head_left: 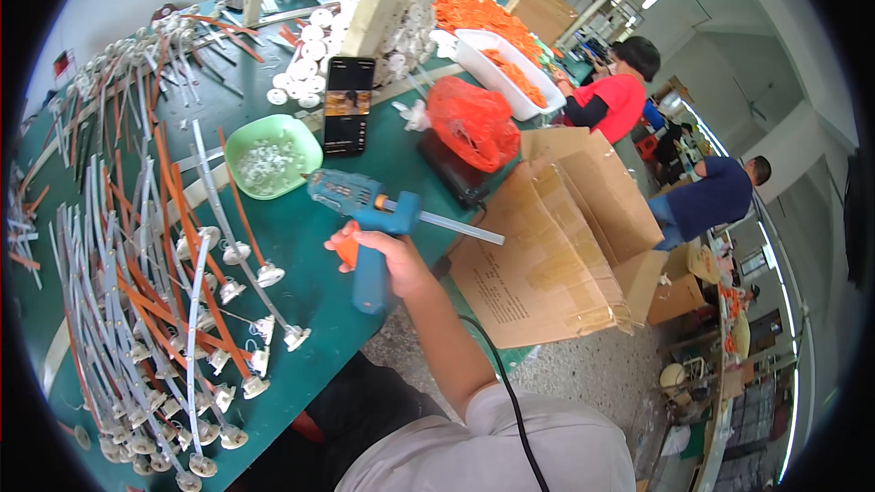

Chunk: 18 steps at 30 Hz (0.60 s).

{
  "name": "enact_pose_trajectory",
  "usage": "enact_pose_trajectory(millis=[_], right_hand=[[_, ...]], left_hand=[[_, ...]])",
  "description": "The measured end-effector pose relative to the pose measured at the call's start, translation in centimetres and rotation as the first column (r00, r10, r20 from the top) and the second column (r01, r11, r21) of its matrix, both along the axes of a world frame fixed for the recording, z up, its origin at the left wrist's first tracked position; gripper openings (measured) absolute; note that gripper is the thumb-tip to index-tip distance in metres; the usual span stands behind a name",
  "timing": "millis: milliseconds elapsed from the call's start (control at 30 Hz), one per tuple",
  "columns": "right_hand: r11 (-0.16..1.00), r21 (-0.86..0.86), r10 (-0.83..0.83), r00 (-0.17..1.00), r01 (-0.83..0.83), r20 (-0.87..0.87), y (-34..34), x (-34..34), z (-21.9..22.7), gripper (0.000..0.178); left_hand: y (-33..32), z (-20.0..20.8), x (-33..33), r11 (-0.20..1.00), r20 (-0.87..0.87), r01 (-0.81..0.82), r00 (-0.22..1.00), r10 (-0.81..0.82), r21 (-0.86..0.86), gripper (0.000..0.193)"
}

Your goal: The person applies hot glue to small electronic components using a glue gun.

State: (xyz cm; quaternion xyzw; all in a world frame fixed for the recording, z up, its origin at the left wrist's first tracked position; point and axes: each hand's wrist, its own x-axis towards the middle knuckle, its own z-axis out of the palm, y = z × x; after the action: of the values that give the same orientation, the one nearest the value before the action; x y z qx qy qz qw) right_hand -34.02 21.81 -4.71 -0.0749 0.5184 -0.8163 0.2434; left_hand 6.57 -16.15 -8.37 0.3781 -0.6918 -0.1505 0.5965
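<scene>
My right hand [399, 260] is closed around the handle of a blue hot glue gun [398, 213], its fingers by the orange trigger. The gun's nozzle end points left, and a translucent glue stick [463, 227] juts from its back. Just beyond the nozzle stands a light green bowl [311, 132] holding small clear bits. To the left lie many grey and orange strips [189, 328] with white round ends [296, 337]. A phone [349, 109] with its screen lit leans against a post behind the bowl. My left hand is out of view.
Right of the gun stand an open cardboard box [538, 264] and a red plastic bag [474, 123] on a dark box. A white tray [469, 53] holds orange pieces; white discs [310, 50] are piled behind the phone. A black cord [497, 360] crosses my arm. Co-workers are at the right.
</scene>
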Motion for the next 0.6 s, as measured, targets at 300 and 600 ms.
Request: enact_pose_trajectory(millis=[300, 600], right_hand=[[1.000, -0.022, 0.016, 1.000, -0.017, -0.017, 0.1, 0.2, 0.4, 0.020], [0.999, -0.009, 0.031, 0.999, -0.031, -0.011, -0.2, 0.1, 0.1, 0.020]], left_hand=[[0.6, 0.7, 0.1, 0.999, 0.017, -0.049, 0.999, 0.049, -0.023, 0.043], [-3.7, -5.4, 6.0, 0.985, 0.196, -0.133, 0.974, 0.110, 0.107, 0.031]])
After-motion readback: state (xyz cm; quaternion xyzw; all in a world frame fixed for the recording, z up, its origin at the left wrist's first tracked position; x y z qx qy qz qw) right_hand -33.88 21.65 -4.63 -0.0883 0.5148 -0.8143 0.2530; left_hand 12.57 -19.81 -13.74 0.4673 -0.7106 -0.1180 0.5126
